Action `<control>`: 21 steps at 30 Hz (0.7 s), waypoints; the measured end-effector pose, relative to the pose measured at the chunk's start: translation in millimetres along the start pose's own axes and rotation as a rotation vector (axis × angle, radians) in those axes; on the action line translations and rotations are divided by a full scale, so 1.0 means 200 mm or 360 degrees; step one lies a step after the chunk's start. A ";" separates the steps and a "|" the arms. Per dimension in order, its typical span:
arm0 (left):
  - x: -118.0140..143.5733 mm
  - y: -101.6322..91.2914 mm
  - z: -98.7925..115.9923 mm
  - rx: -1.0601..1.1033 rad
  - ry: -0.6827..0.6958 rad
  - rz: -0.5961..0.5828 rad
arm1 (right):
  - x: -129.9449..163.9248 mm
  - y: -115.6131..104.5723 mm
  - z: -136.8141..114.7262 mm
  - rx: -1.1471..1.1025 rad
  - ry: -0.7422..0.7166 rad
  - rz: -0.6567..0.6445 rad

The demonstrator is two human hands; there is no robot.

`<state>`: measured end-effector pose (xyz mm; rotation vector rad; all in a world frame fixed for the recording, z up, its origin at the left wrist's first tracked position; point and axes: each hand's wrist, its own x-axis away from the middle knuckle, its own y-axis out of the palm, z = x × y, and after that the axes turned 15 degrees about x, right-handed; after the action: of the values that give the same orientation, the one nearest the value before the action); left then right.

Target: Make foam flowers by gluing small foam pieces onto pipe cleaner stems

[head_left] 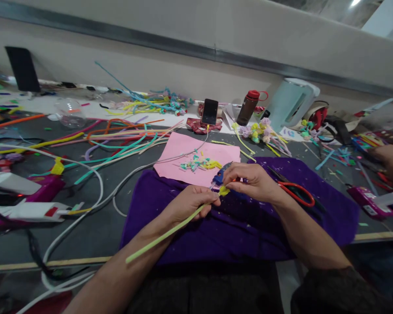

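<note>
Under the hands: a deep-purple cloth [183,240], rumpled, with bits of fluff on it.
Beside the right hand: metal scissors with red looped handles [284,185], lying on the cloth.
At the right fingers: a small dark-blue object [218,177], half covered by that hand; I can't tell what it is.
Just beyond: a flat pink sheet [173,161] bearing short fuzzy clippings [199,163].
In the way: a thin white cable [150,164] crosses the sheet to a black phone [210,111] propped beyond the hands.
Left of the left hand: magenta-and-white devices [49,187] and, farther off, long coloured stems [131,146].
Past the right hand: lilac-and-yellow fuzzy flowers [265,131], then a dark-brown bottle with a red cap [247,111] and a pale-blue pitcher [290,104].
Far right: another person's hand [391,163].
The stem: a pale yellow-green fuzzy stem [165,234] slants over the left forearm up to the fingertips.
Left hand: the left hand [196,200] is curled closed, pinching that stem.
Right hand: the right hand [249,179] has bent fingers, tips together on a bright-yellow fuzzy tuft [224,190].
</note>
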<state>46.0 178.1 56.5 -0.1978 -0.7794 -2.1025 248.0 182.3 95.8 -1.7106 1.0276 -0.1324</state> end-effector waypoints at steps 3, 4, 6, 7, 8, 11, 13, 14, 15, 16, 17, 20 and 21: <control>0.00 0.00 0.00 -0.0007 -0.0032 -0.0011 | 0.01 0.00 0.01 0.0044 -0.0035 0.0007; 0.00 0.00 0.00 -0.0012 -0.0037 -0.0008 | 0.01 0.00 0.01 0.0060 -0.0036 0.0002; -0.01 0.00 0.00 -0.0030 -0.0046 0.0005 | 0.02 0.01 0.01 0.0087 -0.0046 -0.0015; -0.01 0.00 0.00 -0.0044 -0.0046 0.0012 | 0.02 0.01 0.02 0.0097 -0.0056 -0.0022; -0.01 0.01 0.00 -0.0058 -0.0044 0.0017 | 0.02 0.01 0.02 0.0104 -0.0067 -0.0031; -0.01 0.01 0.00 -0.0090 -0.0037 0.0016 | 0.02 0.01 0.02 0.0135 -0.0090 -0.0068; -0.01 0.01 0.00 -0.0098 -0.0040 0.0008 | 0.02 0.01 0.02 0.0170 -0.0094 -0.0100; -0.01 0.01 0.00 -0.0101 -0.0041 0.0006 | 0.02 0.01 0.02 0.0188 -0.0097 -0.0113; -0.01 0.01 0.00 -0.0103 -0.0039 0.0008 | 0.02 0.01 0.02 0.0204 -0.0101 -0.0125; -0.01 0.01 0.00 -0.0104 -0.0038 0.0012 | 0.01 0.01 0.02 0.0217 -0.0104 -0.0134; -0.01 0.01 0.00 -0.0105 -0.0035 0.0016 | 0.01 0.01 0.02 0.0227 -0.0107 -0.0141; -0.01 0.01 0.00 -0.0099 -0.0024 0.0024 | 0.02 0.01 0.03 0.0237 -0.0115 -0.0155; -0.01 0.00 0.00 -0.0096 -0.0021 0.0023 | 0.02 0.01 0.03 0.0236 -0.0117 -0.0158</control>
<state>47.8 178.5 55.7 -0.2495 -0.7206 -2.1144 252.3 184.0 91.2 -1.6192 0.8578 -0.2031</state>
